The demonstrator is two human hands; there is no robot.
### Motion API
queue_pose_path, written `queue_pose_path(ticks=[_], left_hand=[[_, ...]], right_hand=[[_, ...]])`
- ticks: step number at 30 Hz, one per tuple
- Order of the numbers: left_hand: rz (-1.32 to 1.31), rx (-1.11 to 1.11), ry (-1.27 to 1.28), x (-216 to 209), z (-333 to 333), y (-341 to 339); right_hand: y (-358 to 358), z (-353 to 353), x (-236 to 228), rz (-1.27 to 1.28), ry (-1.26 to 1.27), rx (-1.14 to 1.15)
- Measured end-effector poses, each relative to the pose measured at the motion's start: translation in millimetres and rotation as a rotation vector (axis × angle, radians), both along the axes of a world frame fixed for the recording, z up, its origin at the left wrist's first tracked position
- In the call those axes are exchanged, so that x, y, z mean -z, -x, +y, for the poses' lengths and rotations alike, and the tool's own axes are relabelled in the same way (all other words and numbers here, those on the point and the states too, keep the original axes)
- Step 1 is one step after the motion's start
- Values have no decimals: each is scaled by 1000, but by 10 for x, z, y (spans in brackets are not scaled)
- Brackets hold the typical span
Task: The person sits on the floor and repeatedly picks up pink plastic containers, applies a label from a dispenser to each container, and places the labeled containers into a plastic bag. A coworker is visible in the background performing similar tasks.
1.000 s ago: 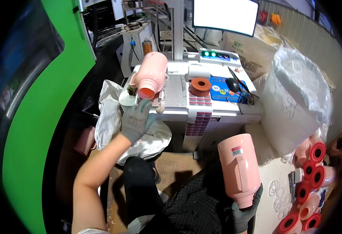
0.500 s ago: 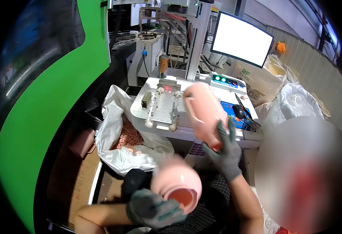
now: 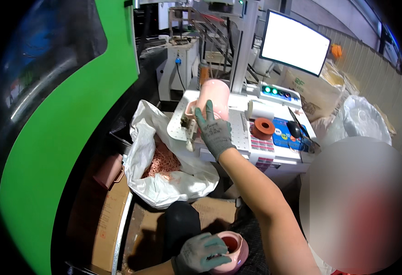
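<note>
My right hand (image 3: 213, 130), in a grey-green glove, reaches over the perforated white work plate (image 3: 240, 137). Its fingers and thumb press round the near end of a pink jug (image 3: 215, 91), whose handle points left. That jug is at the plate, partly hiding the small clamps there; whether it rests on them I cannot tell. Low in the view, by my lap, my left hand (image 3: 202, 253), gloved likewise, grips a second pink jug (image 3: 242, 259) at its rim. The round mouth of this one faces up and its inside looks dark red.
A white sack (image 3: 196, 183) of pink shavings stands left of the table. Another pink jug (image 3: 109, 170) lies beyond it, near a green machine panel (image 3: 40, 119). A brown ring-shaped roll (image 3: 263, 128), a white roll (image 3: 260, 110) and a black mouse (image 3: 294, 129) occupy the table's right; a monitor (image 3: 295, 43) stands behind.
My right hand has carried its jug leftward over the plate and turned it. My left hand has lowered the other jug toward my lap. The two rolls on the table now show.
</note>
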State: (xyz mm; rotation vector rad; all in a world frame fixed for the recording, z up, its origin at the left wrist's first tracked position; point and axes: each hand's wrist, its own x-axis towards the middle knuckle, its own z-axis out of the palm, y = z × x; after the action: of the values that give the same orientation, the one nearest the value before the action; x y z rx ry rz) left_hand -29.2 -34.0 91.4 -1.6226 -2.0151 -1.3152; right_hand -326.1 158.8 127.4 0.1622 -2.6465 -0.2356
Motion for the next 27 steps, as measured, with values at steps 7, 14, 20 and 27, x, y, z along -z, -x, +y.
queue_pose_path(ticks=[7, 14, 20, 27], left_hand=[[73, 154, -183, -538, 739, 44], [-18, 224, 287, -185, 404, 294], [-217, 291, 392, -60, 566, 507], [-65, 179, 521, -398, 891, 290]], right_hand=[[-668, 125, -191, 78, 352, -54], [-3433, 1085, 578, 366, 578, -45], [-6181, 1855, 212, 759, 632, 724], [-10257, 2056, 782, 1439, 279, 1494]])
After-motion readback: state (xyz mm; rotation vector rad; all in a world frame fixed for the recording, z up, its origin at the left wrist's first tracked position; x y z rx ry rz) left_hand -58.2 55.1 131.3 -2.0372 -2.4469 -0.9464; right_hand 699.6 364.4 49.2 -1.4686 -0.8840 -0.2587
